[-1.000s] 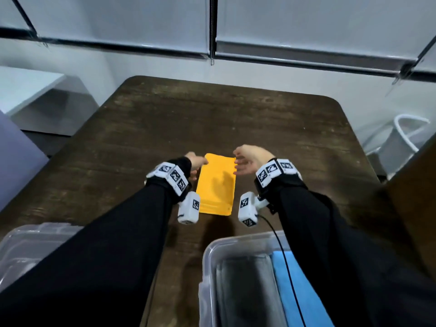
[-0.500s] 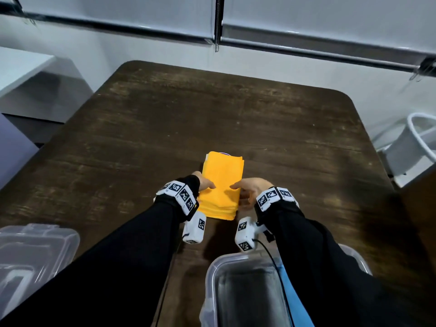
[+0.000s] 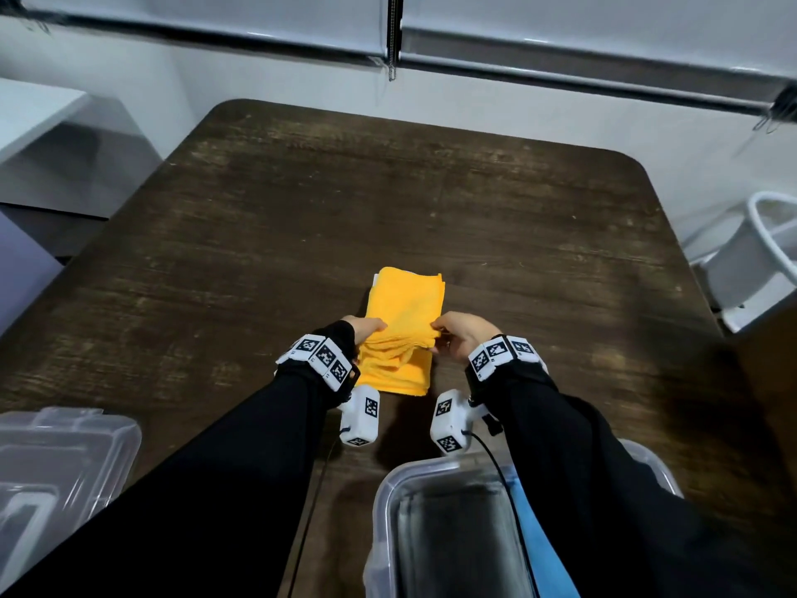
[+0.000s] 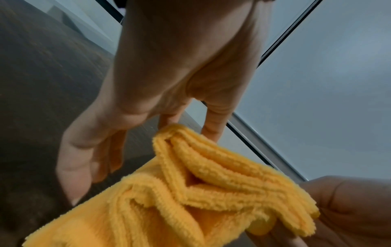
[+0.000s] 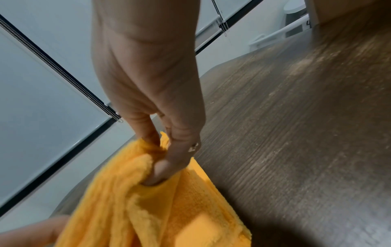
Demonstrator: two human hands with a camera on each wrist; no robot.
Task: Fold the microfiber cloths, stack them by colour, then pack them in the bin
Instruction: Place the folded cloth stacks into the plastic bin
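Stack of orange cloths (image 3: 405,312), matt, plush microfiber with a ribbed, looped pile, soft rolled edges at the folds. Table (image 3: 302,217) beneath, dark brown wood-grain surface, streaked and worn, low sheen with pale scuffs. Bin (image 3: 384,502), translucent clear plastic, smooth and slightly glossy along the rim; grey cloth (image 3: 457,545) and blue cloth (image 3: 547,554) inside, both matt. Lid (image 3: 64,446) at left, the same clear glossy plastic. Sleeves (image 3: 241,481), black matt fabric.
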